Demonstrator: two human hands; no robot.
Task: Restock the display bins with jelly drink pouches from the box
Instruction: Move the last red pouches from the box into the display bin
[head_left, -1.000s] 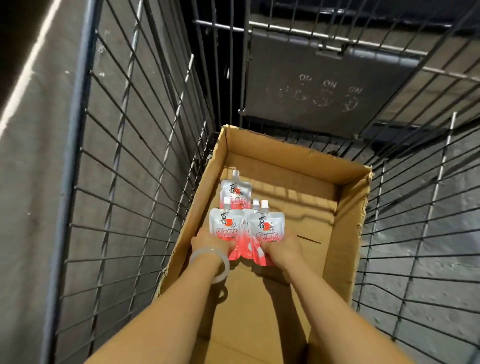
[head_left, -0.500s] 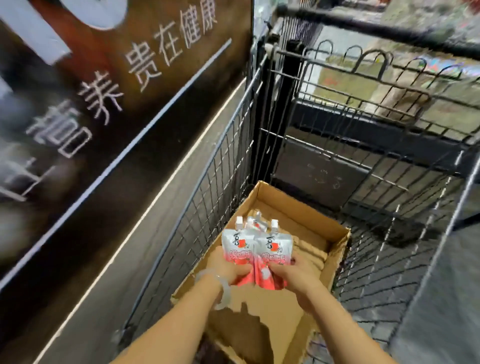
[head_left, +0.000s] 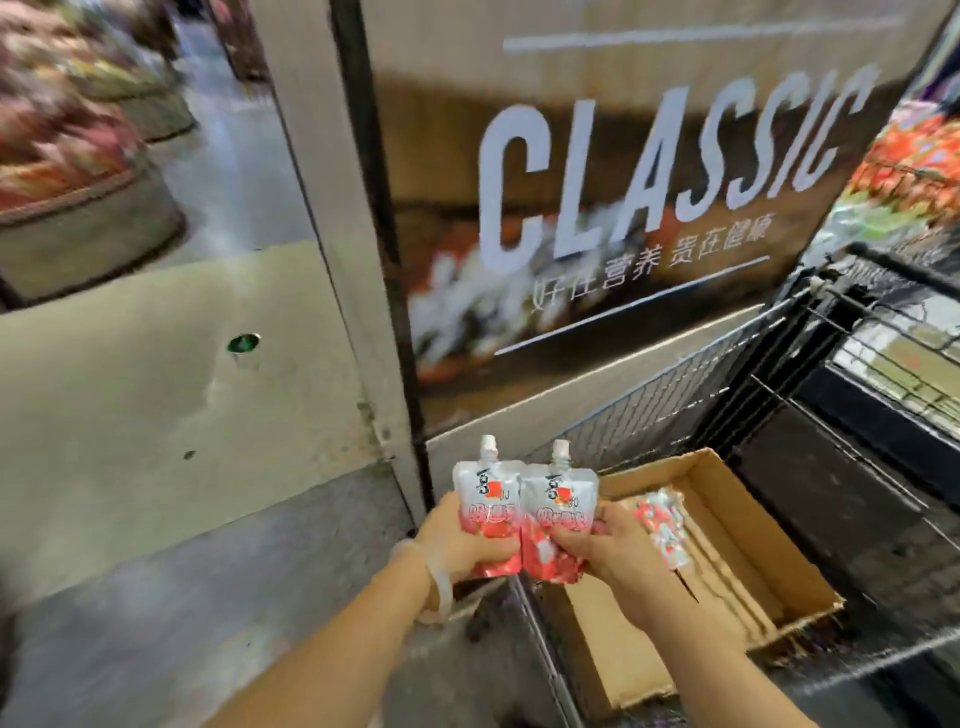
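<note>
Head view: I am holding two jelly drink pouches up in front of me, side by side and touching. My left hand (head_left: 457, 540) is curling round the bottom of the left pouch (head_left: 485, 499). My right hand (head_left: 597, 551) is curling round the bottom of the right pouch (head_left: 558, 504). So each grip is pinching one pouch. Both pouches are standing upright with their white caps on top. They are silver at the top and red at the bottom.

I am wearing a pale bracelet (head_left: 439, 582) on my left wrist.

The cardboard box (head_left: 753, 525) is sitting just to the right of my hands, inside a black wire cart (head_left: 675, 400). One more pouch (head_left: 662, 525) is lying in the box, near my right hand. It is blurry.

Behind the pouches, a big dark sign (head_left: 623, 208) is showing the white word CLASSIC. A grey post (head_left: 337, 234) is standing left of the sign. Far off at the top left, round display bins (head_left: 78, 171) are showing colourful things, but they are too blurry to tell apart. The floor (head_left: 156, 389) is pale and grey.
</note>
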